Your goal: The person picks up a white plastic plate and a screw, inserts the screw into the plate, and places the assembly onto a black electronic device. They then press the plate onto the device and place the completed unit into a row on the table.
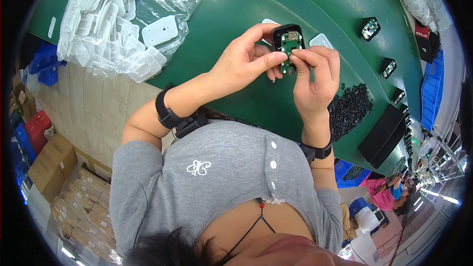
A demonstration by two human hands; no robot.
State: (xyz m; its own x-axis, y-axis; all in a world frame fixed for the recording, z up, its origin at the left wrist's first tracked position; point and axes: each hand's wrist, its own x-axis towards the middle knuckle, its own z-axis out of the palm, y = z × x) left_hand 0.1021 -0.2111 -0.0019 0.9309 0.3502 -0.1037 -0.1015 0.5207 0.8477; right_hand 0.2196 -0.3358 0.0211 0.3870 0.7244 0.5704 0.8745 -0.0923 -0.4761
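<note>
Running just past the person's front in the head view, the near edge of the green table (231, 0) drops off on the left to a tiled floor (98, 96). Green surface shows between the plastic bag (106, 22) and the hands, and again from the hands across to the right-hand row of units. Hands are well in from the edge, up near the table's middle.

Left hand (249, 59): forearm comes in from lower left, fingers curled around the black casing (277, 34), thumb across its front. Casing held up over the table, tilted toward the person, green circuit board (291, 41) facing up out of it. Right hand (318, 76): forearm up from below, wrist bent in, thumb and forefinger drawn narrow at the board. Can't tell if a small part is pinched between them.

Around: bag is full of white plates, one loose plate (160, 31) flat by its right side. Another white plate (322, 41) lies behind the right hand, partly hidden. Pile of small black parts (351, 111) just right of the right wrist, black box (382, 137) beyond it; both take up that side. More board-fitted units (370, 29) line the far right. Blue bin (355, 177) below the edge.
</note>
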